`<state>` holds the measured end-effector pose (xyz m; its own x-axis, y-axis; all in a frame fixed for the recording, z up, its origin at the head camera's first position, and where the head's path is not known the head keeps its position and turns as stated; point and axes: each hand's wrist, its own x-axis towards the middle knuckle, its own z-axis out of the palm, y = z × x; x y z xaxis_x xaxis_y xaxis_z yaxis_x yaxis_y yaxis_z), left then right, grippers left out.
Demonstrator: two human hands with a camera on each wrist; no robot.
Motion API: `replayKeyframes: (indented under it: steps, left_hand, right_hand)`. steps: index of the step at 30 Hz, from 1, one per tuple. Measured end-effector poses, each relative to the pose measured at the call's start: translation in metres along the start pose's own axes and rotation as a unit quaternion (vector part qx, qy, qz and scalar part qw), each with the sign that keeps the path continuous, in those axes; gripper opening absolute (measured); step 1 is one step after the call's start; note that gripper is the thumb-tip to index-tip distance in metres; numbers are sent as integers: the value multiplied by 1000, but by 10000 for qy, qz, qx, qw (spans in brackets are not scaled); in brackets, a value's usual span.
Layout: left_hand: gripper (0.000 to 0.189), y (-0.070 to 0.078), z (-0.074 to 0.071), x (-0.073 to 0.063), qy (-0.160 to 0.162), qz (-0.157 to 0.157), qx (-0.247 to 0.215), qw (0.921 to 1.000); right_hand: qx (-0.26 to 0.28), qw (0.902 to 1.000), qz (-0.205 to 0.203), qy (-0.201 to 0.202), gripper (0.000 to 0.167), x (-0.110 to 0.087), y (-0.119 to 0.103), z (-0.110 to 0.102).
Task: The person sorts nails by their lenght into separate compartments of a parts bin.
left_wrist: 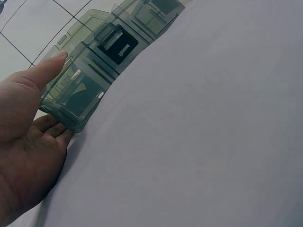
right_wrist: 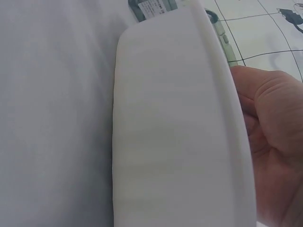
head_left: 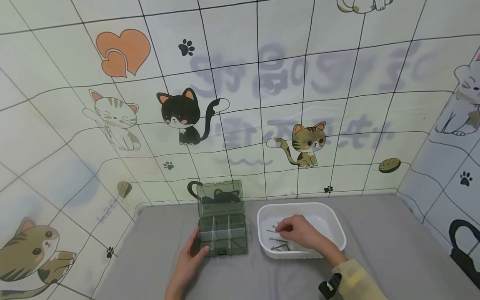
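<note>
A dark green clear plastic compartment box stands with its lid raised at the back. My left hand grips its front left corner. In the left wrist view the thumb lies along the front of the box and the other fingers reach under and behind its end. To the right, my right hand dips into a white tray, fingers curled, fingertips right at a thin screw. I cannot tell whether the fingers hold it. In the right wrist view the tray wall hides the fingertips.
Several more screws lie in the left part of the tray. Thin dividers split the box into small compartments. Behind the grey tabletop rises a cat-printed backdrop. A dark strap sits on the right wrist.
</note>
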<state>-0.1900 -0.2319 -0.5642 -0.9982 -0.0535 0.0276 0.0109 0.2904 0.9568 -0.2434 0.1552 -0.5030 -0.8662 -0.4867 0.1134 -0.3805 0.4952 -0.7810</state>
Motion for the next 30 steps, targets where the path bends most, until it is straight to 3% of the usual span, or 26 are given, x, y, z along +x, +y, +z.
replayKeyframes:
  steps: [12,30]
  left_hand:
    - [78,0,0,-1,-49,-46,-59,10000]
    - [78,0,-1,0,-34,-102,-126,9999]
  right_hand:
    - [-68,9998,-40,203,12,4,-12,0]
    - [14,9996,-291,-1,12,18,-35,14]
